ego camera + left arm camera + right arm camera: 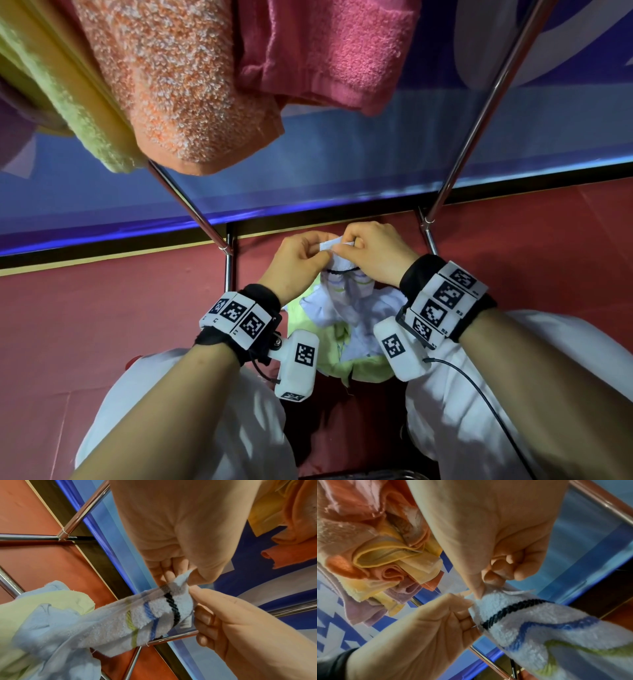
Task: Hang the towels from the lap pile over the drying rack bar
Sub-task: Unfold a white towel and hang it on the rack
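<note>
A white towel (342, 284) with black, blue and green stripes rises from the lap pile. My left hand (320, 251) and right hand (342, 248) pinch its top edge side by side, in front of my knees. The left wrist view shows my left hand (181, 580) and right hand (193, 595) both gripping the striped towel (164, 609) at the edge. In the right wrist view, my right hand (481, 591) and left hand (467, 601) meet at the corner of the same towel (530, 622). A pale green towel (363, 370) lies beneath on my lap.
Above hang an orange towel (185, 85), a pink towel (325, 51) and a yellow-green towel (68, 102). Chrome rack legs (202, 219) (479, 113) slant down on either side of my hands. A red floor (102, 325) and a blue wall panel (342, 164) lie beyond.
</note>
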### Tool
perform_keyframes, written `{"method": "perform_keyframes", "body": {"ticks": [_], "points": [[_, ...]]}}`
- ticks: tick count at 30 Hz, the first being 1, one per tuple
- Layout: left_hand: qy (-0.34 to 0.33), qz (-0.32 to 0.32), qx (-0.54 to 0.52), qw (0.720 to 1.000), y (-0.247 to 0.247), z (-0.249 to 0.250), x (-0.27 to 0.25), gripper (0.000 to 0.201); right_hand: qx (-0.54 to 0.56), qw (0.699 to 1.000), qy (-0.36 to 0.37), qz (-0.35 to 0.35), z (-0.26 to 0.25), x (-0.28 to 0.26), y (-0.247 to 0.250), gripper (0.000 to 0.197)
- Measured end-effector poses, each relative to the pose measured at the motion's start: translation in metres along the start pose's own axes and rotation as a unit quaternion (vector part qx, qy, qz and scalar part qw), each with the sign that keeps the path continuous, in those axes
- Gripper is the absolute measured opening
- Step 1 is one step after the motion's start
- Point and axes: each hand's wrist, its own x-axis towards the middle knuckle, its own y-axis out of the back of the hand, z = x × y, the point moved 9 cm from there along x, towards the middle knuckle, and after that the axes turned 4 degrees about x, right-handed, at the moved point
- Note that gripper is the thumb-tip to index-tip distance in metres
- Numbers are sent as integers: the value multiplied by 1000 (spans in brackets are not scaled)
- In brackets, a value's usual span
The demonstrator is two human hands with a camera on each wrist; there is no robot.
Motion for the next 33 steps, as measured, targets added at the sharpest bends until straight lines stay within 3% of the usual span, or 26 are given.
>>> {"method": "perform_keyframes", "body": {"ticks": [5,8,12,15,19,23,26,33], "points": [[-19,2,50,999,4,-3,1,24,-8,1000,9,0,-2,-1,0,32],[-32,16,110,993,8,2,-1,22,-58,997,4,-43,-2,-3,-4,37],[-66,127,119,983,45,21,-3,19,-202,970,-37,-131,12,-14,-4,48],[-63,202,178,961,77,19,-7,18,-174,981,-52,-67,18,-12,18,43],[-37,188,231,954,77,3,-9,16,-33,998,31,38,10,-4,41,36],[-9,191,208,959,83,-7,-7,19,123,990,50,50,2,-5,42,9],[7,194,178,965,85,-9,-7,18,211,977,20,41,5,-3,38,21],[99,157,99,978,63,-39,-2,14,149,967,-138,155,31,-4,25,16]]}}
